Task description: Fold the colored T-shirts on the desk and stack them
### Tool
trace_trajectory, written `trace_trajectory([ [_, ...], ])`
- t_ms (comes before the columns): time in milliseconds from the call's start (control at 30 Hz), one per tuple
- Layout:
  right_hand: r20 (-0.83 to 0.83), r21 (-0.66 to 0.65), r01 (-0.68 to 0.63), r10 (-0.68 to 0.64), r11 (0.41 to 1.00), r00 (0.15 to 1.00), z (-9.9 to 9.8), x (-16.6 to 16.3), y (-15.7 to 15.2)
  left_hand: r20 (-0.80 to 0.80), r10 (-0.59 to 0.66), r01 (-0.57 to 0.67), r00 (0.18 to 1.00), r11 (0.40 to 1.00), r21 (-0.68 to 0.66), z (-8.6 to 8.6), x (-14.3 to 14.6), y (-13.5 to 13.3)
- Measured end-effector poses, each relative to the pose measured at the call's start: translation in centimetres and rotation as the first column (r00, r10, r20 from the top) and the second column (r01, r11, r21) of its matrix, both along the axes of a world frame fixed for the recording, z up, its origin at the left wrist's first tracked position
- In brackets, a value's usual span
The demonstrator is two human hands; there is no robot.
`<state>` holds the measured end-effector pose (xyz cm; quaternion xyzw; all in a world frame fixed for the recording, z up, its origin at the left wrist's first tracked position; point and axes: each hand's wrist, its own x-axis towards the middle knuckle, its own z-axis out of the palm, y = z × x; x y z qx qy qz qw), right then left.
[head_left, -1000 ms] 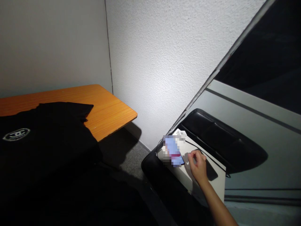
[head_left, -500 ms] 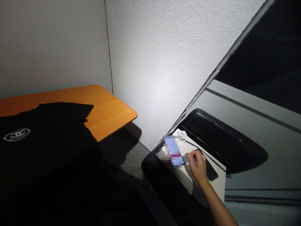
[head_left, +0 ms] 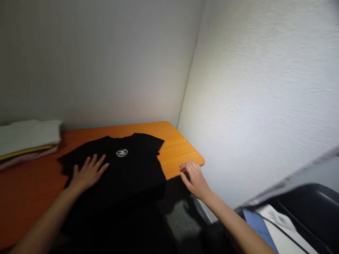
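Observation:
A black T-shirt (head_left: pixel 132 173) with a pale oval badge on its chest lies spread over the wooden table (head_left: pixel 182 146), its collar toward the wall. My left hand (head_left: pixel 88 173), fingers spread, rests on the left part of the shirt. Near the table's right front edge is my right hand (head_left: pixel 194 178), in the air by the look of it, its fingers loosely curved with a gap between thumb and forefinger. Nothing shows in it. The shirt's lower part fades into the dark at the near side.
Folded clothes (head_left: pixel 29 139) are stacked at the table's far left. At lower right, a black chair (head_left: pixel 312 204) bears a white box (head_left: pixel 288 243) with a lit phone (head_left: pixel 259 225) and a dark cable. A textured wall (head_left: pixel 265 106) borders the right side.
The view has swung left, from the chair to the table. My right hand has left the white box and come near the table's edge. My left hand now shows on the T-shirt.

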<state>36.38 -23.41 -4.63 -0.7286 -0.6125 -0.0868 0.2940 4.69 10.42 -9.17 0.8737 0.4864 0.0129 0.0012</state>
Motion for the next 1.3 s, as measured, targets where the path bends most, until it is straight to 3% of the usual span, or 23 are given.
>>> trace_trajectory([
  [100, -0.015, -0.008, -0.104, 0.104, 0.995, 0.994, -1.3, -0.4, 10.4, 0.028, 0.122, -0.122, 0.992, 0.992, 0.030, 0.9, -1.7, 1.3],
  [233, -0.003, -0.167, -0.086, 0.086, 0.982, 0.996, -5.4, -0.2, 21.1, 0.001, 0.210, -0.210, 0.978, 0.976, -0.060, 1.5, -2.1, 3.5],
  [300, 0.050, -0.222, -0.024, 0.036, 0.975, 0.998, -7.6, 0.7, 25.0, 0.002, 0.213, -0.212, 0.977, 0.972, -0.106, 1.3, -1.9, 5.0],
  [400, 0.149, -0.190, 0.049, -0.021, 0.981, 0.989, -9.7, 3.1, 29.7, 0.028, 0.220, -0.217, 0.975, 0.973, -0.085, 0.6, -0.6, 7.7],
  [467, 0.173, -0.213, 0.065, -0.027, 0.975, 0.984, -10.0, 5.0, 32.4, 0.045, 0.229, -0.225, 0.972, 0.972, -0.066, 0.1, 0.7, 9.7],
  [567, 0.174, -0.355, 0.140, -0.082, 0.924, 0.981, -9.4, 7.1, 35.5, 0.070, 0.240, -0.238, 0.968, 0.971, -0.033, -0.5, 2.7, 12.4],
  [667, 0.192, -0.437, 0.195, -0.121, 0.878, 0.974, -9.0, 8.2, 37.3, 0.099, 0.241, -0.243, 0.965, 0.970, 0.009, -1.0, 3.8, 14.1],
  [833, 0.200, -0.443, 0.181, -0.101, 0.878, 0.975, -9.2, 8.7, 38.1, 0.108, 0.223, -0.230, 0.969, 0.972, 0.056, -1.2, 3.8, 14.4],
  [933, 0.185, -0.442, 0.168, -0.094, 0.881, 0.978, -8.5, 8.1, 37.6, 0.075, 0.214, -0.218, 0.974, 0.975, 0.046, 0.0, 3.7, 14.0],
  [1067, 0.210, -0.373, 0.167, -0.092, 0.913, 0.973, -6.5, 6.7, 36.2, 0.061, 0.127, -0.131, 0.990, 0.988, 0.077, 3.0, 4.5, 12.4],
  [1167, 0.209, -0.227, 0.162, -0.114, 0.960, 0.971, -5.0, 7.1, 35.0, 0.070, -0.056, 0.046, 0.996, 0.989, 0.137, 5.2, 6.5, 7.6],
  [1233, 0.143, -0.181, 0.195, -0.171, 0.964, 0.975, -4.2, 8.3, 34.5, 0.094, -0.221, 0.203, 0.971, 0.965, 0.168, 5.7, 8.5, 2.0],
  [1300, 0.082, -0.185, 0.253, -0.241, 0.950, 0.967, -3.4, 10.2, 34.3, 0.192, -0.450, 0.404, 0.872, 0.884, 0.235, 4.9, 11.2, -4.6],
])
